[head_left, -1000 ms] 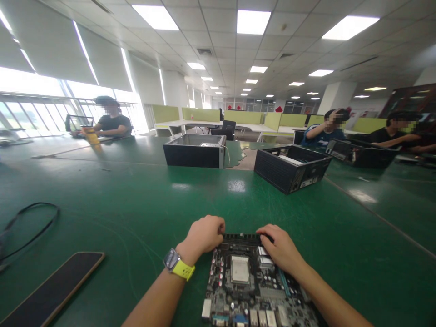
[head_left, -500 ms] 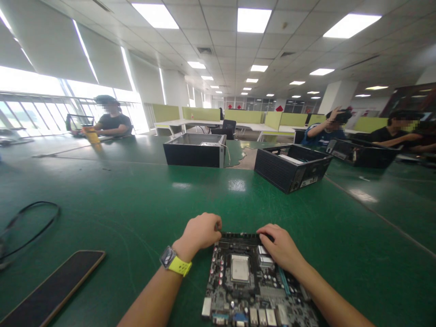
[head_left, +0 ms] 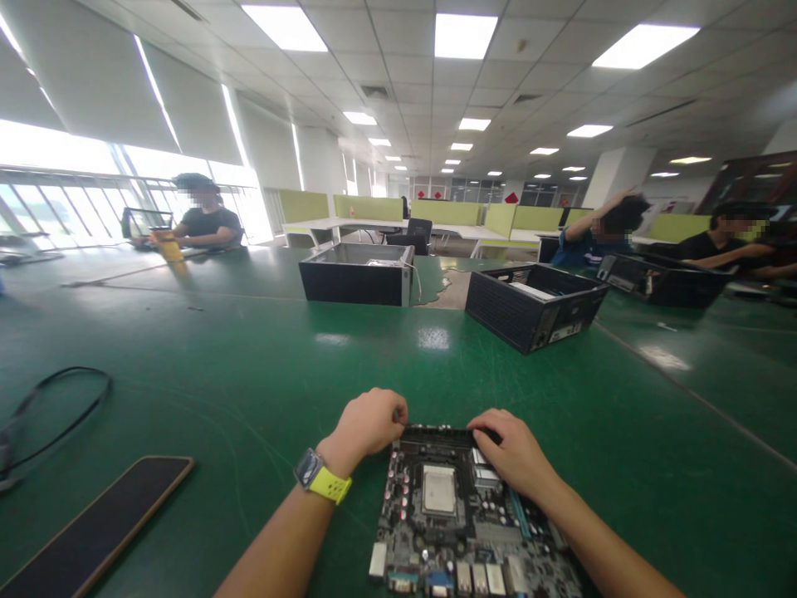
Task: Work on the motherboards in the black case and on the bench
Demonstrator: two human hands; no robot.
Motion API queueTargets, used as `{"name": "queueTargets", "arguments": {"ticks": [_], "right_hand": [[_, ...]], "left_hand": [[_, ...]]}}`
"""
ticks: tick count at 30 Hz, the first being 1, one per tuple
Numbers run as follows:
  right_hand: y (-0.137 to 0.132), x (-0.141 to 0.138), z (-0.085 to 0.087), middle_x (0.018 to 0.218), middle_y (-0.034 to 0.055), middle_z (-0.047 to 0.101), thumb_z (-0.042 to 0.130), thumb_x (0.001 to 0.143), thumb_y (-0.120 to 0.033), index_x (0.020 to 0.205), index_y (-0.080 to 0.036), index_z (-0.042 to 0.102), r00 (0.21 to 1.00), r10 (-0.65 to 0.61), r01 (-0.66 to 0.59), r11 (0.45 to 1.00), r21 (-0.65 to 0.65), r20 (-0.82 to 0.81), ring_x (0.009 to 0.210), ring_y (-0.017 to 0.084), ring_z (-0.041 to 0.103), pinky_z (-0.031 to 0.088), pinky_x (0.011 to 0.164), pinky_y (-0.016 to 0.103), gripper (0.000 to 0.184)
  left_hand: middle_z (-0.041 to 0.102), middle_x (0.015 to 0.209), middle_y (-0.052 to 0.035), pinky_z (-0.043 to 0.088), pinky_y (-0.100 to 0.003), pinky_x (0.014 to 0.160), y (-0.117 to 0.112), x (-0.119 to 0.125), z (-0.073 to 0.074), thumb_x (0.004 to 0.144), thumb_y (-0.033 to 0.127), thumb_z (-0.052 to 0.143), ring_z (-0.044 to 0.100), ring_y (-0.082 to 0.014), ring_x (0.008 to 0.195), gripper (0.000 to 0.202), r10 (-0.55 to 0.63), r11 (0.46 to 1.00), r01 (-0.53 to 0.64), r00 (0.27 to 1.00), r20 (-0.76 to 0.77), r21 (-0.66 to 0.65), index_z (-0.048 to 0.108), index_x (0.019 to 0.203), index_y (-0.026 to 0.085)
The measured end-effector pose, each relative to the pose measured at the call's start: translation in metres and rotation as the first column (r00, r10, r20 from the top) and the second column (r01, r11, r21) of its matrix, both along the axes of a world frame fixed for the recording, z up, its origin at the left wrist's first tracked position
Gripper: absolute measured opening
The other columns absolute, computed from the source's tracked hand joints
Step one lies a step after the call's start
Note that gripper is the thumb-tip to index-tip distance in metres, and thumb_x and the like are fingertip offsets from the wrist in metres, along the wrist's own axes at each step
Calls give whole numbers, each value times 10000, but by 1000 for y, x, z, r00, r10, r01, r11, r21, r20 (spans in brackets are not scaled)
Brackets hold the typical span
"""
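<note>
With your bare left hand (head_left: 369, 422) curled and bare right hand (head_left: 516, 453) bent at its far edge, hold unclear, the black rectangular circuit board (head_left: 436, 536) sits lower centre of the frame, square silver processor (head_left: 439, 490) seated but uncovered

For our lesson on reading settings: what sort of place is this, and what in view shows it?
It looks like an open-plan office, perhaps doubling as a computer workshop. The green partitions between desks suggest an office; the open PC cases and bare motherboard suggest a workshop.
</note>
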State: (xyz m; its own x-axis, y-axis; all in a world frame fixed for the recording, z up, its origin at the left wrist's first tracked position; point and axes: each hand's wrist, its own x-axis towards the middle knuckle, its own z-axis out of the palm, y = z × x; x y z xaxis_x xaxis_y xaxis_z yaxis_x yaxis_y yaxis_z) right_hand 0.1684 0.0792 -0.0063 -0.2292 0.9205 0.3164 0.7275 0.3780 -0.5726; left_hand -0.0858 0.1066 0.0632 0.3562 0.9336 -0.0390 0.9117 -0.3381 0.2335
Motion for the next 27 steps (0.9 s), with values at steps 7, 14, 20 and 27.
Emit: {"name": "queueTargets", "arguments": {"ticks": [7, 14, 20, 27], "right_hand": [[-1, 0, -1, 892, 18, 677, 506, 834, -237, 876, -224, 687, 1000, -11, 11, 1000, 0, 1, 878, 184, 567, 414, 831, 319, 186], [1, -1, 0, 904, 26, 677, 510, 842, -266, 887, -221, 680, 1000, -22, 22, 1000, -13, 7, 887, 190, 569, 416, 837, 324, 182], [0, -3, 0, 924, 39, 678, 508, 868, -361, 943, -216, 667, 999, -38, 39, 999, -21, 19, 883, 200, 575, 423, 827, 334, 228], [3, 0, -4, 977, 46, 682, 398, 925, -417, 944, -216, 660, 997, -40, 39, 999, -20, -63, 918, 203, 584, 420, 857, 336, 330]], "left_hand": [[715, 848, -3, 433, -252, 628, 1, 0, 1, 678, 215, 544, 639, -170, 751, 171, 6, 1000, -6, 1000, 1, -5, 675, 781, 255], [716, 905, -13, 473, -298, 686, -2, 0, 4, 687, 248, 554, 650, -212, 830, 256, 5, 1000, -5, 1000, -22, 3, 666, 916, 267], [671, 1021, -59, 477, -352, 823, -24, 24, 12, 749, 271, 535, 610, -240, 983, 287, -65, 991, 67, 998, -25, 119, 634, 1017, 243], [652, 1039, -107, 496, -422, 782, -91, 96, 4, 775, 474, 593, 590, -293, 979, 372, -415, 910, 415, 910, -2, 20, 645, 1009, 190]]}}
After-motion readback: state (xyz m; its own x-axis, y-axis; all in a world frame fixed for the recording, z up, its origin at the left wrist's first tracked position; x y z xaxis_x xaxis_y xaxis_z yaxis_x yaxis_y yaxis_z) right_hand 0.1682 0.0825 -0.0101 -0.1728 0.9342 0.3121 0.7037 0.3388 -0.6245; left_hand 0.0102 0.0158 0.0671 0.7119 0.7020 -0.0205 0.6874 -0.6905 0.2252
